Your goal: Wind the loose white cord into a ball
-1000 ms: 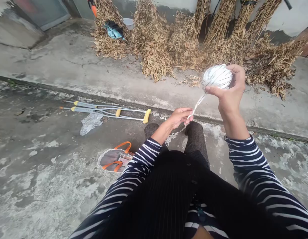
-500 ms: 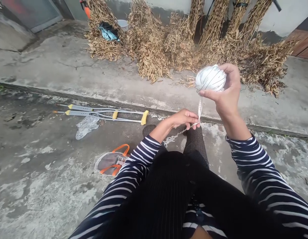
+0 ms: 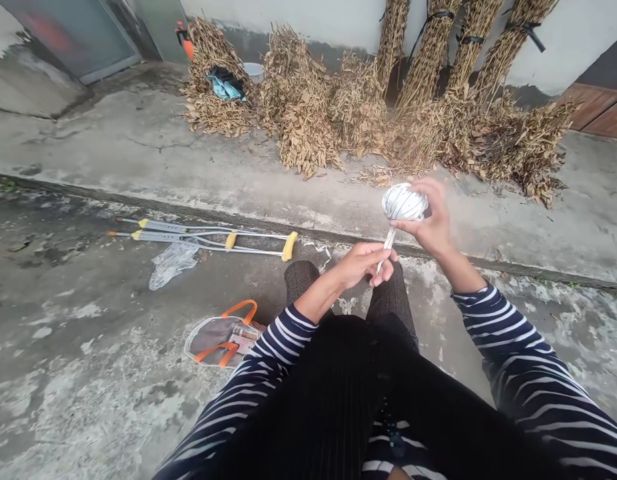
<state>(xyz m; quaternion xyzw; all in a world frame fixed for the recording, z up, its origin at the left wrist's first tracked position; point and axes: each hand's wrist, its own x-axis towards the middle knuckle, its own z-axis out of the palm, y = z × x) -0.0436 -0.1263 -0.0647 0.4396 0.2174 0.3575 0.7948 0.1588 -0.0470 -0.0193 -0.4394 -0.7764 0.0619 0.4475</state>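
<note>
My right hand is closed round a white ball of wound strip, held up in front of my knees. A short length of the white strip runs down from the ball to my left hand, whose fingers pinch it just below. The two hands are close together. Both arms wear dark sleeves with white stripes. My legs in dark trousers stretch out below the hands onto the concrete ground.
A pair of metal crutches with yellow pads lies on the ground at left, beside a crumpled clear plastic bag. An orange-handled bag lies by my left thigh. Bundles of dry brown plants stand against the wall beyond a concrete step.
My right hand has lowered the ball toward my left hand, so the strip between them is much shorter. The loose tangled strip below my left hand has dropped out of sight.
</note>
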